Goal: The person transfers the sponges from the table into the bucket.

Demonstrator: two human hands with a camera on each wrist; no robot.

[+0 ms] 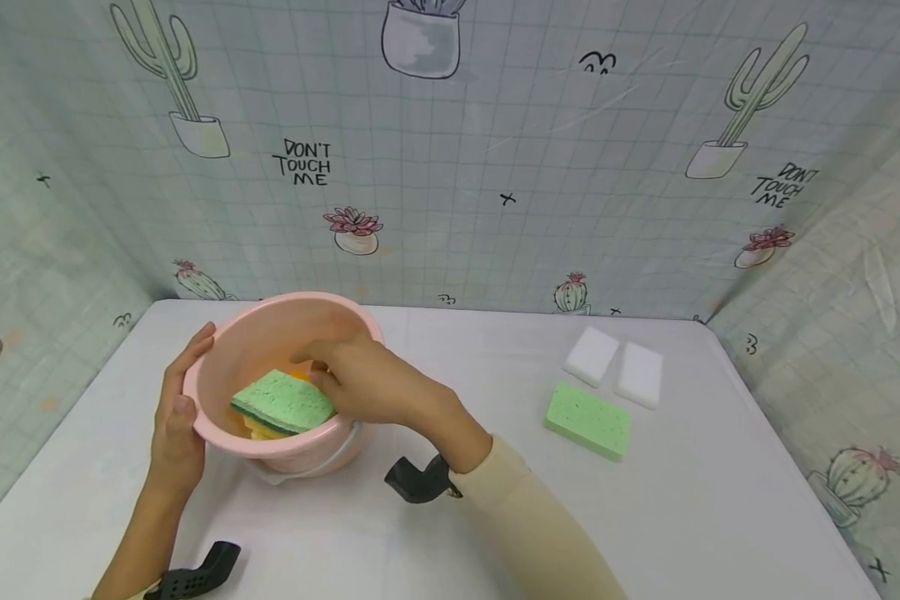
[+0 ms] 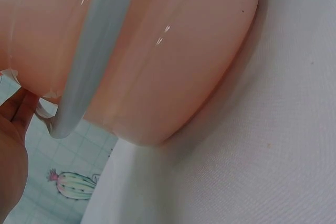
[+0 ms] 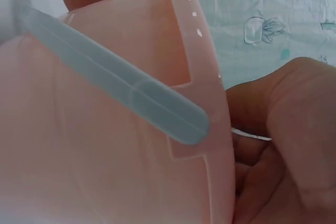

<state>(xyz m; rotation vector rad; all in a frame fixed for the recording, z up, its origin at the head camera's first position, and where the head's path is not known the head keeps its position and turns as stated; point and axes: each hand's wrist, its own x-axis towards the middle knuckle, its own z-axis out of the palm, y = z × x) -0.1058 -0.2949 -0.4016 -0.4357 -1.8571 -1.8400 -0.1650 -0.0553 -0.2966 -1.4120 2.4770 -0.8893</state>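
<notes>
A pink bucket with a pale handle stands on the left part of the white table. My left hand holds the bucket's left side near the rim. Over the near right rim, my right hand reaches into the bucket with bent fingers. A green sponge with a dark green underside lies inside, just left of that hand. Yellow pieces show beneath it, and an orange bit lies by the right thumb. The bucket wall and the hand hide whether the right fingers pinch anything.
On the right of the table lie another light green sponge and two white sponge blocks. Cloth with cactus drawings hangs behind the table and along both sides. A black wrist mount sits on each forearm.
</notes>
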